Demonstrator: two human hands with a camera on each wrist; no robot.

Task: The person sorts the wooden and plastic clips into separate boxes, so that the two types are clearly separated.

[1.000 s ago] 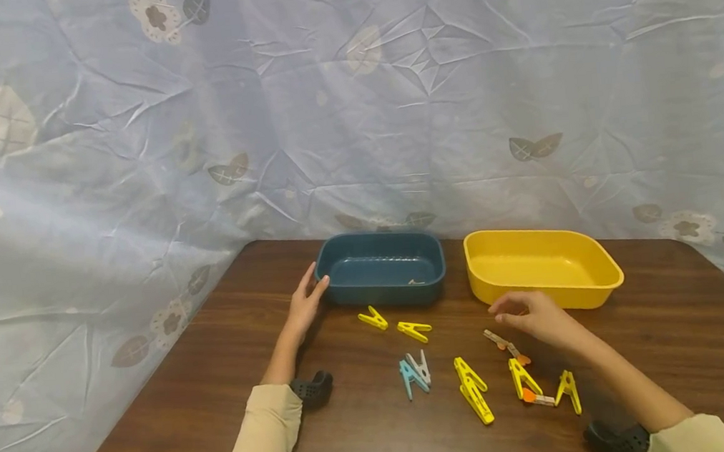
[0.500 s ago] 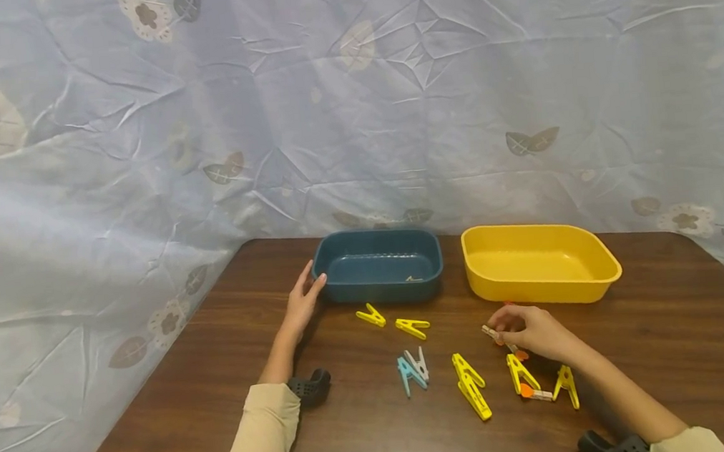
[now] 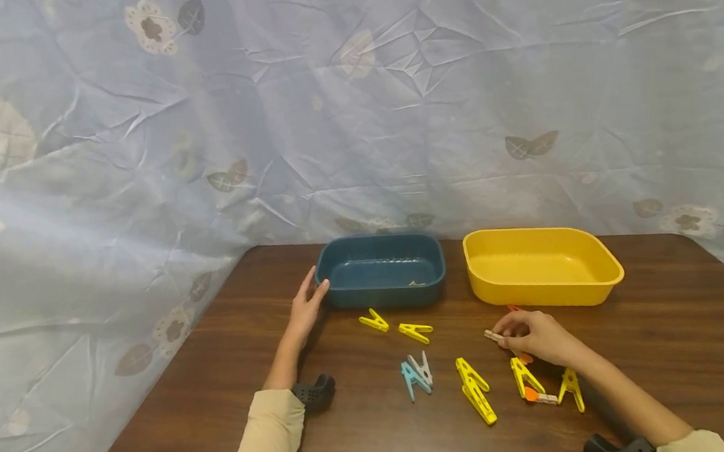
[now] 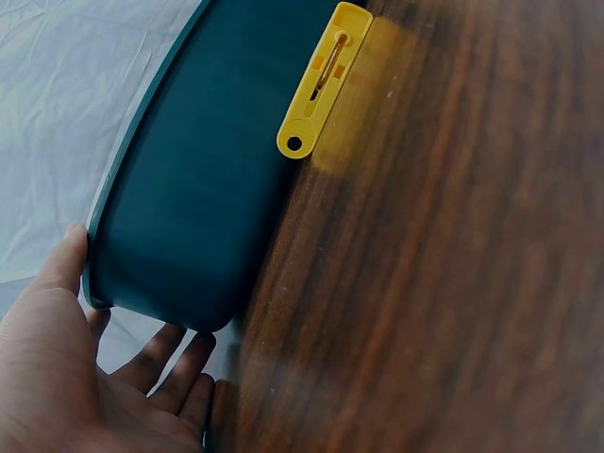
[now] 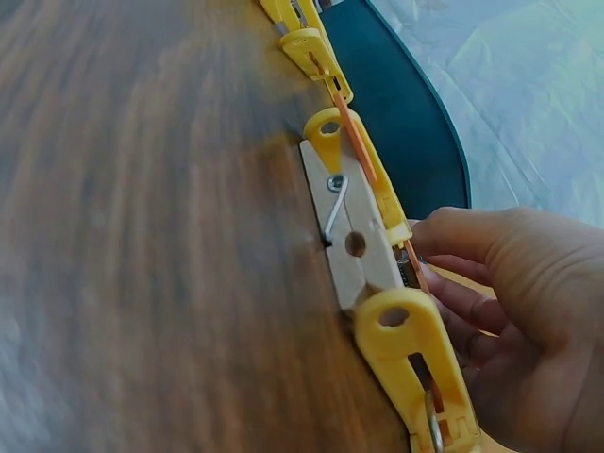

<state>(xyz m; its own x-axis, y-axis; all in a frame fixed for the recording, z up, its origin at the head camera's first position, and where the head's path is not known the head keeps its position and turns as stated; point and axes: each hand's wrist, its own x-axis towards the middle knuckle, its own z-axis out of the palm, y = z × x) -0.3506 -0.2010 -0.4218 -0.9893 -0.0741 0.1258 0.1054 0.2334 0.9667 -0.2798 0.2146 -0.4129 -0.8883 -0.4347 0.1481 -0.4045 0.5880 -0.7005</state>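
Note:
My left hand (image 3: 305,311) rests against the left end of the dark blue tray (image 3: 386,296), its thumb at the rim and fingers extended in the left wrist view. Near the front of the yellow tray (image 3: 539,294), my right hand (image 3: 543,337) pinches a small wooden clothespin (image 3: 492,335) between thumb and fingers, low over the table. Part of that clothespin is hidden by the fingers. Close to this hand lie a yellow clothespin (image 3: 527,377), another wooden clothespin with an orange ornament (image 3: 541,396) and a yellow one (image 3: 570,390). In the right wrist view, nearer clothespins partly cover my fingers.
Two yellow clothespins (image 3: 375,321) lie before the blue tray. Blue (image 3: 415,379) and grey (image 3: 422,368) clothespins touch mid-table, with yellow ones (image 3: 477,395) right of them. A small light piece (image 3: 415,283) lies in the blue tray. A patterned cloth (image 3: 355,147) hangs behind the table.
My right hand has come down from beside the yellow tray to the wooden clothespin and its fingers have closed on it. The left hand stays at the blue tray.

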